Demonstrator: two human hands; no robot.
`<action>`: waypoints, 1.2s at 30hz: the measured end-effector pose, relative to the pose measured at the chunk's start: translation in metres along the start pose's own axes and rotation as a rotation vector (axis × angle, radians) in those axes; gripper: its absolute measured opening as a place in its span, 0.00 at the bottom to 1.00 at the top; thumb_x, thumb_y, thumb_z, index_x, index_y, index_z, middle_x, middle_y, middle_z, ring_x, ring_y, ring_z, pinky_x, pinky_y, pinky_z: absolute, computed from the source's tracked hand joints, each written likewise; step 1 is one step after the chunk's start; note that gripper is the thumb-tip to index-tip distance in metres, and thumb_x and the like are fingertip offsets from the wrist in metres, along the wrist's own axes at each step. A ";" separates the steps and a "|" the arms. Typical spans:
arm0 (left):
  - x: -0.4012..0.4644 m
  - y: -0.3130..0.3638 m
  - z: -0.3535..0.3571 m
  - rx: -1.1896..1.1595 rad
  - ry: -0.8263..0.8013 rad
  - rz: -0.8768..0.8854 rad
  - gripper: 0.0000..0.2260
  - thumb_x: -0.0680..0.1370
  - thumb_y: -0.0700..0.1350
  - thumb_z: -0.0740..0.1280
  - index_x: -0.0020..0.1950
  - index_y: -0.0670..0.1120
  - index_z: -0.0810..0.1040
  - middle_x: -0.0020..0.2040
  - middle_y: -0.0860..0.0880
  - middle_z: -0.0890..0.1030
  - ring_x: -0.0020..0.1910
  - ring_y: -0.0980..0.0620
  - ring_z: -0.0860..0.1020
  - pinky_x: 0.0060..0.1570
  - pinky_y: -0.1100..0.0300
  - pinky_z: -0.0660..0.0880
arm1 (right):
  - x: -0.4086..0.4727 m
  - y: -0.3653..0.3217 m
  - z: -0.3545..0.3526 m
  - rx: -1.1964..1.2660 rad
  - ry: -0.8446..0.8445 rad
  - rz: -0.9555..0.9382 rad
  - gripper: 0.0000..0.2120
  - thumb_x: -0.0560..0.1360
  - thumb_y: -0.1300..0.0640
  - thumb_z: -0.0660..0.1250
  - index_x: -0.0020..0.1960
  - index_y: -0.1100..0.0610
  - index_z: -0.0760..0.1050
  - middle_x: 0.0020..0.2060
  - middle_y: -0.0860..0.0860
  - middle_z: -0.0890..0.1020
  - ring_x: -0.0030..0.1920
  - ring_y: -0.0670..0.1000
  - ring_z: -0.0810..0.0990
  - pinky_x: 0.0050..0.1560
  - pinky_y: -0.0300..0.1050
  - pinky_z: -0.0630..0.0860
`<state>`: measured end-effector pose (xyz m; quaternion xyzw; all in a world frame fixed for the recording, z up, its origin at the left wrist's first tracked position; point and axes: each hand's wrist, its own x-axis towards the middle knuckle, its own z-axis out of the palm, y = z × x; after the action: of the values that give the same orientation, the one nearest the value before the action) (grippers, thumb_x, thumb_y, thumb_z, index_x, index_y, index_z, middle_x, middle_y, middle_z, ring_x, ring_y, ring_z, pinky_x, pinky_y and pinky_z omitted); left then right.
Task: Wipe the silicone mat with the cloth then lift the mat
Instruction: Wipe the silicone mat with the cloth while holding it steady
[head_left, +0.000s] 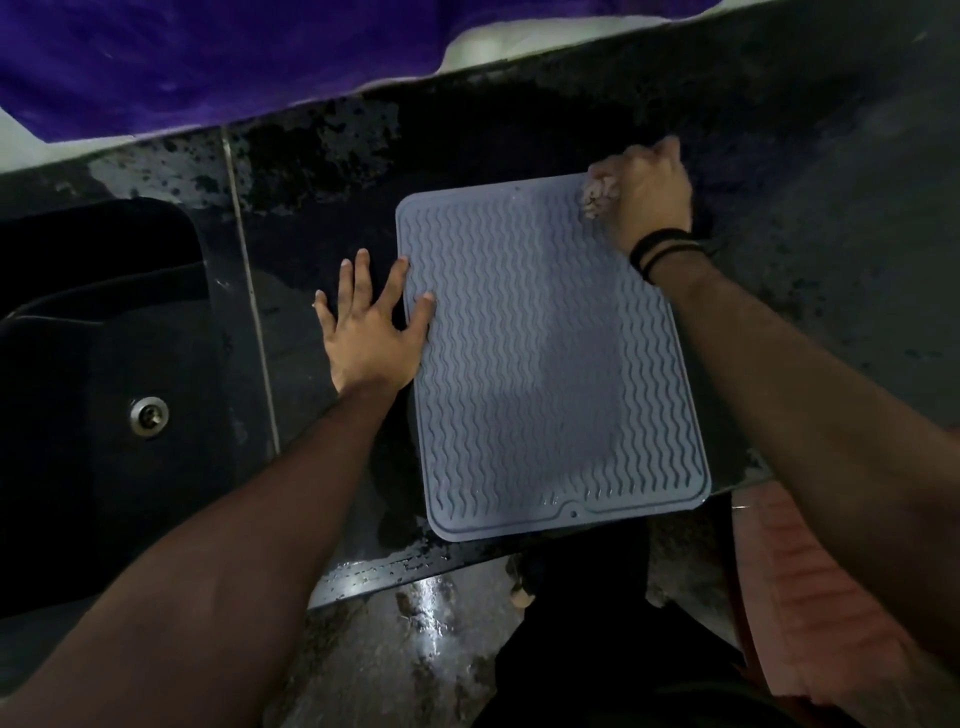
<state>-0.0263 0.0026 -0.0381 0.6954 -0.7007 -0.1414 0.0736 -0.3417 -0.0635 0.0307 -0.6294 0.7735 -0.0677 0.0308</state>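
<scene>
The grey silicone mat (550, 358) lies flat on the dark table (831, 260), its near end overhanging the table's front edge. The right hand (649, 192), fist closed around a bunched cloth (597, 195), presses on the mat's far right corner. The left hand (369, 327) lies flat and spread, fingertips on the mat's left edge, with the sink (104, 338) further left.

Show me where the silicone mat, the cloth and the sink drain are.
silicone mat (545, 364): head view, middle of its wavy surface.
cloth (597, 195): head view, bunched part showing beside the right hand.
sink drain (149, 414): head view, centre of the metal ring.
</scene>
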 end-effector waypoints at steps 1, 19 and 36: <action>0.000 0.001 0.000 -0.002 0.002 -0.001 0.28 0.82 0.69 0.50 0.81 0.63 0.59 0.85 0.49 0.51 0.83 0.50 0.45 0.80 0.40 0.40 | -0.001 -0.018 -0.001 0.048 0.021 -0.059 0.17 0.73 0.64 0.62 0.59 0.53 0.79 0.53 0.55 0.80 0.59 0.60 0.70 0.52 0.51 0.74; 0.000 0.001 -0.002 0.008 -0.017 -0.006 0.28 0.82 0.69 0.50 0.81 0.64 0.58 0.85 0.50 0.50 0.83 0.51 0.45 0.80 0.42 0.39 | -0.013 0.020 -0.005 -0.137 -0.049 -0.224 0.16 0.75 0.64 0.61 0.61 0.61 0.77 0.53 0.61 0.78 0.59 0.65 0.70 0.51 0.58 0.73; 0.002 0.002 -0.002 0.027 -0.015 -0.014 0.28 0.82 0.70 0.50 0.81 0.64 0.58 0.85 0.50 0.51 0.83 0.51 0.46 0.80 0.43 0.40 | -0.026 -0.084 0.011 -0.008 -0.126 -0.440 0.20 0.80 0.63 0.55 0.70 0.57 0.71 0.66 0.56 0.75 0.69 0.61 0.65 0.63 0.56 0.70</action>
<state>-0.0276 0.0009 -0.0362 0.7001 -0.6982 -0.1379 0.0579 -0.2539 -0.0556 0.0309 -0.7860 0.6145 -0.0302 0.0610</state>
